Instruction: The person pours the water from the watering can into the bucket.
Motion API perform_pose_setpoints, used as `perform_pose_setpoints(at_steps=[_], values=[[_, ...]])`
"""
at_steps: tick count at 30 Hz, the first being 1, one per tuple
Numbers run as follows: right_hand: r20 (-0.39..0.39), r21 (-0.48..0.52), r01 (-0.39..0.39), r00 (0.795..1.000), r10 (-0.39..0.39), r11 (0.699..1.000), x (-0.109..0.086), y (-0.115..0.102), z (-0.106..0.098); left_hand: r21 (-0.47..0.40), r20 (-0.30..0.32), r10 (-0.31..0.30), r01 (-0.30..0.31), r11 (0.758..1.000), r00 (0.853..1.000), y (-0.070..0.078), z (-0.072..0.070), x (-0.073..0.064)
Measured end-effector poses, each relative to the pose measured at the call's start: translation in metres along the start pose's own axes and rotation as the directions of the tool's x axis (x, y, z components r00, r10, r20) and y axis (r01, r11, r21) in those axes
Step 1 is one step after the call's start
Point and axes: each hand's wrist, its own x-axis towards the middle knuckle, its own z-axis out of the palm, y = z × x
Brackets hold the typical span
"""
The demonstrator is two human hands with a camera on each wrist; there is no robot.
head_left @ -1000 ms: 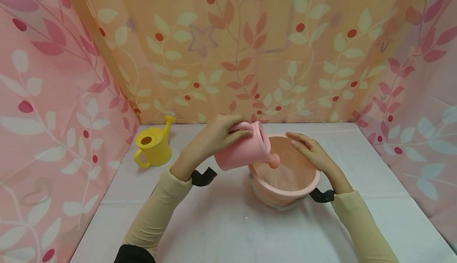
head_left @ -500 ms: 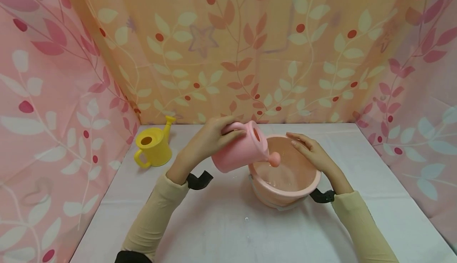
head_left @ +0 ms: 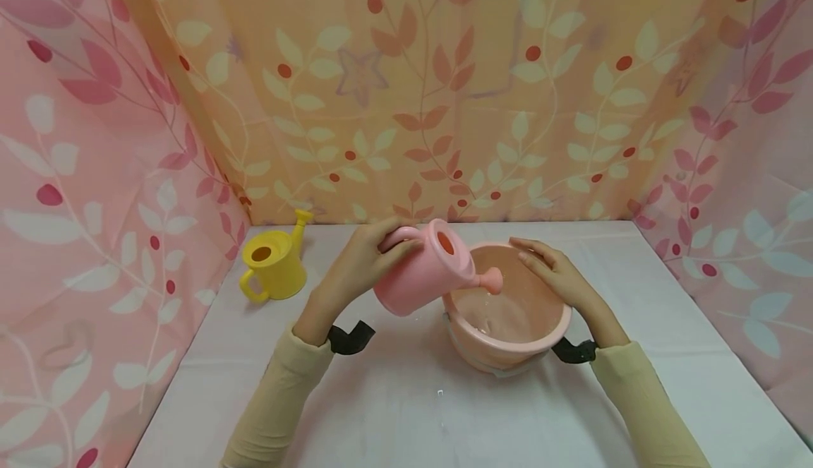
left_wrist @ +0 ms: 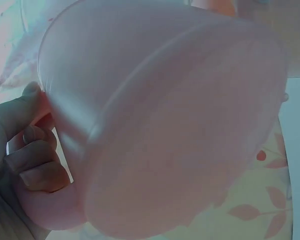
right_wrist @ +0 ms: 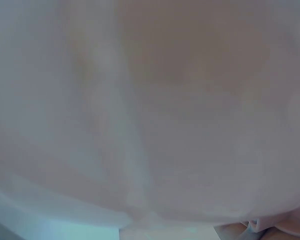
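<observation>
The pink watering can [head_left: 424, 270] was held in the air just left of the pink bucket [head_left: 508, 309], tilted w/ its long axis running from lower left up to the right. Its spout [head_left: 489, 283] pointed right and slightly down, the rounded tip over the bucket's inside. The can's top opening [head_left: 446, 243] faced up and right. Body looked like smooth matte plastic, roughly a tapered cylinder; the spout ended in a small knob. In the left wrist view the can [left_wrist: 165, 125] filled most of the frame, pale and smooth, base toward the cam.

The left hand [head_left: 356, 267] gripped the can at its handle side, fingers [left_wrist: 37, 162] curled round the handle, thumb along the body. The right hand [head_left: 555, 274] rested on the bucket's far right rim, fingers fairly straight and laid over the edge, not clenched. Right wrist view showed only a blurred pale pink surface close up; couldn't tell more from it.

The bucket was round, smooth plastic, wide-mouthed, w/ a pale band or handle low along its front. It sat on the white table cover [head_left: 406, 411], approx. mid-table. Some wet glint showed in its bottom.

A yellow watering can [head_left: 272, 265] stood upright at the far left corner, well apart from the hands, spout pointing up and back, loop handle toward the front. Floral fabric walls [head_left: 444, 87], orange at back and pink at the sides, enclosed the table.
</observation>
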Motion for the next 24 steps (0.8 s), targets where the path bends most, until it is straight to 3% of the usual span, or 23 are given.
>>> perform_pose_setpoints(at_steps=[6, 13, 15, 24], values=[[-0.002, -0.002, 0.01, 1.0, -0.01, 1.0, 0.0, 0.0, 0.0, -0.048, -0.055, -0.015, 0.013, 0.999, 0.998, -0.006, 0.002, -0.009], [-0.005, 0.001, 0.013, 1.0, -0.013, 1.0, -0.001, 0.0, 0.001, -0.095, -0.093, -0.086, 0.077, 0.992, 0.992, -0.008, 0.003, -0.02], [-0.005, 0.004, 0.013, 1.0, -0.013, 1.0, -0.001, 0.001, 0.001, -0.1, -0.101, -0.095, 0.085, 0.991, 0.99, -0.015, 0.005, -0.022], [-0.006, 0.004, 0.012, 1.0, -0.012, 1.0, -0.001, -0.001, 0.0, -0.132, -0.139, -0.106, 0.088, 0.987, 0.985, -0.019, 0.007, -0.031]])
